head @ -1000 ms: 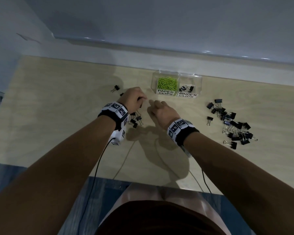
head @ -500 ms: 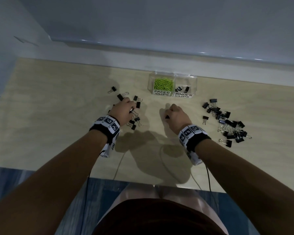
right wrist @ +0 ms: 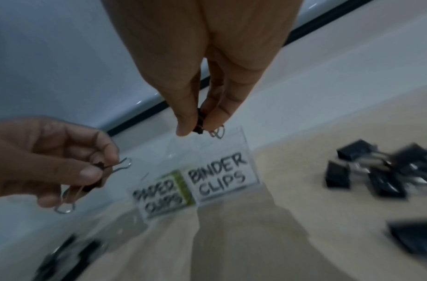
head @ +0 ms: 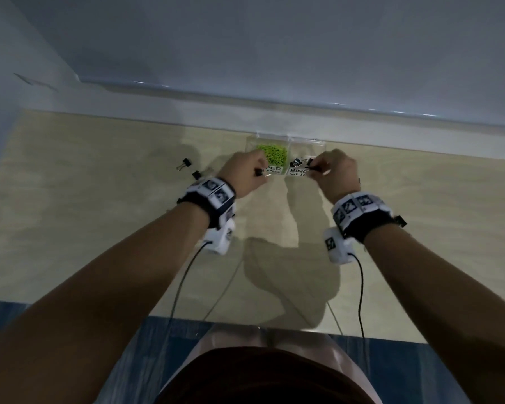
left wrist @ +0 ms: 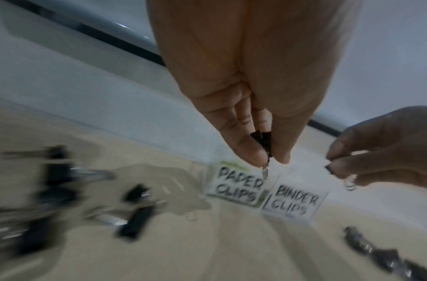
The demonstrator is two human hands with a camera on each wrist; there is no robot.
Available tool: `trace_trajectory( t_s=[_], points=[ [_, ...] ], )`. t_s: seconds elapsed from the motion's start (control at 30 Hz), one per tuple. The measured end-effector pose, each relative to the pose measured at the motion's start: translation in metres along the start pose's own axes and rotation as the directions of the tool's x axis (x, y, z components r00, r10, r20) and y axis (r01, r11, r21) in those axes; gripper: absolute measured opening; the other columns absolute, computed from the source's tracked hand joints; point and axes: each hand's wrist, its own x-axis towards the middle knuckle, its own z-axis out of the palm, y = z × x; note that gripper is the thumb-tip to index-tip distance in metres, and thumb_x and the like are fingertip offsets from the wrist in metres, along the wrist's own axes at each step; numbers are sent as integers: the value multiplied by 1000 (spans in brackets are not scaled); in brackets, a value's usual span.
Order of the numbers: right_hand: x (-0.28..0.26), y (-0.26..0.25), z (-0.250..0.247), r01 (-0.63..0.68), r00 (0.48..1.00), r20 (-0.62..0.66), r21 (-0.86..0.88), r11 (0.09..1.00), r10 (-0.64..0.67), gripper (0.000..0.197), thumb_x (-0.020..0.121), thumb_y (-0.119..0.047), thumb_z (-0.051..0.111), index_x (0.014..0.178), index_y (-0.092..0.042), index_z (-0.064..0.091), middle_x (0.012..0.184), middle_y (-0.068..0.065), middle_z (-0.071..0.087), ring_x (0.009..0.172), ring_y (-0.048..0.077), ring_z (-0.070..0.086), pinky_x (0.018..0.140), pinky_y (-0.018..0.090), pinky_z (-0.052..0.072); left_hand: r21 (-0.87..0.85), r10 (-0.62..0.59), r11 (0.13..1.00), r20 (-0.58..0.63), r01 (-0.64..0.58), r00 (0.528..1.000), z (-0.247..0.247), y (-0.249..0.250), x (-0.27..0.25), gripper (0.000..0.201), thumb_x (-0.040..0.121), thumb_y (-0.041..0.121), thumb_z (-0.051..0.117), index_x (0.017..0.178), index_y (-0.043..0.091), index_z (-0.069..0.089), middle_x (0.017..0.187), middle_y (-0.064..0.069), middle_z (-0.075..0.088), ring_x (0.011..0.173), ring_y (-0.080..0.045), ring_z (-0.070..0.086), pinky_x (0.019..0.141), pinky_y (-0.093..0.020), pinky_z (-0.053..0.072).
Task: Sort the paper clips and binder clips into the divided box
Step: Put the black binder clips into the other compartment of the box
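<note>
A clear divided box (head: 303,140) stands at the back of the wooden table. Its left part, labelled PAPER CLIPS (left wrist: 239,185), holds green paper clips (head: 273,154). Its right part, labelled BINDER CLIPS (right wrist: 217,175), holds a few black binder clips (head: 295,163). My left hand (head: 258,173) hovers at the box's front left and pinches a black binder clip (left wrist: 264,142) between thumb and fingers. In front of the right part, my right hand (head: 314,169) pinches another black binder clip (right wrist: 199,121).
Loose black binder clips (head: 185,164) lie on the table left of the box, and a pile of them (right wrist: 376,171) lies to its right. A white ledge (head: 362,123) runs behind the box. Wrist camera cables (head: 360,287) trail over the table's front edge.
Both hands have lifted off the table and moved forward to the box. Each now carries a binder clip taken from the table.
</note>
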Motion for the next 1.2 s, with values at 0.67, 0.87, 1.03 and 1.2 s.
trace_trajectory(
  t_s=[0.67,0.87,1.03,1.2],
  points=[
    [0,-74,104,434,831,457,-174,884,-318,29,86,-1,52,109,-14,64,112,7,58,100,23,57,88,30,46,402,-277,877,-28,265,960,-67,-135,-12,41,95,3,42,134,11,48,143,-12,38,126,-33,39,107,-39,33],
    [21,-115,143,450,818,528,-341,825,-228,41,86,-1,53,121,-22,58,115,7,53,101,27,56,96,42,45,409,-172,894,-60,181,983,-54,-147,-16,21,87,0,55,106,1,65,113,-20,56,105,-35,54,85,-35,41],
    [26,-112,147,496,780,596,-407,767,-189,30,82,4,52,110,-2,62,116,16,52,104,33,56,85,35,47,277,-215,930,-125,242,969,-56,-151,-21,25,85,-1,50,105,2,63,110,-19,58,103,-34,56,86,-35,41],
    [30,-97,135,412,824,534,-337,847,-189,23,84,-6,53,105,-6,63,110,13,55,96,29,57,77,31,47,5,-225,973,-241,233,944,-61,-146,-24,21,83,2,54,101,5,64,100,-12,63,85,-20,58,79,-26,46]
  ],
)
